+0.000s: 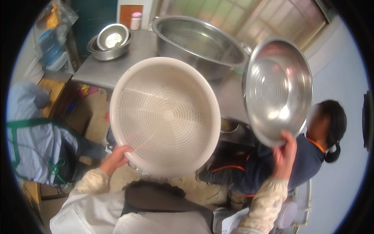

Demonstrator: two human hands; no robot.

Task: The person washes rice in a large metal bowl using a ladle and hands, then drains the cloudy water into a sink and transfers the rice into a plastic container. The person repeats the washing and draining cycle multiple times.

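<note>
My left hand [119,156] grips the lower left rim of a large round cream plastic colander [168,114], which is tilted so that its inside faces me. To the right, my right hand [285,149] holds a wide shiny metal basin [277,90] by its lower rim, with the basin raised nearly on edge. Behind the two stands a very large metal basin [201,41] with side handles, on a metal table [102,71]. A small metal bowl [113,36] rests in another metal bowl [109,54] at the table's far left.
A person in dark clothes [309,158] is close on the right, partly behind my right arm. Another person, in a light top with green straps [43,146], is at the left. A jar with a pink lid [136,21] stands at the table's back. Below the tabletop another metal vessel [229,126] shows.
</note>
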